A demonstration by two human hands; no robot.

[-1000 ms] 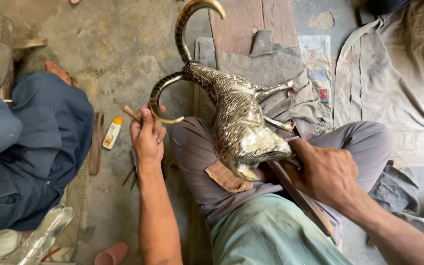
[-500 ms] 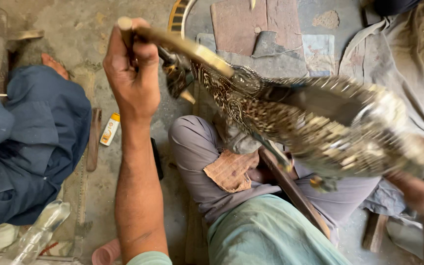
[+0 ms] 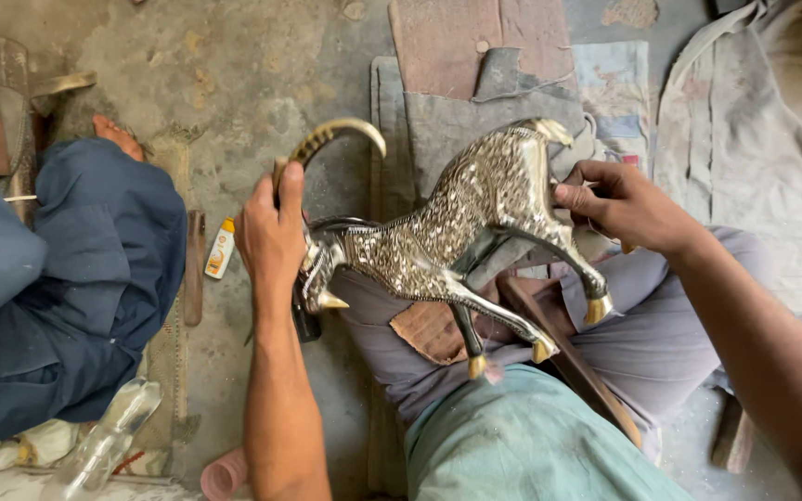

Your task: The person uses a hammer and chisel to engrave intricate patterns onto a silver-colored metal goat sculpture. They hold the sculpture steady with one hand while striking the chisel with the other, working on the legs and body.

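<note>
Here we hold the engraved silver metal goat figurine (image 3: 461, 237) across our lap, long axis left to right: left hand (image 3: 271, 232) clenched round its curved brass horn (image 3: 331, 137), right hand (image 3: 619, 204) gripping its hindquarters.

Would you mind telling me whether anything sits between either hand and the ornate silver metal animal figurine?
Nothing visible does. The left hand grips the curved gold-tipped horn directly, and the right hand touches the hindquarters of the ornate silver metal animal figurine, which is held above the lap.
</note>
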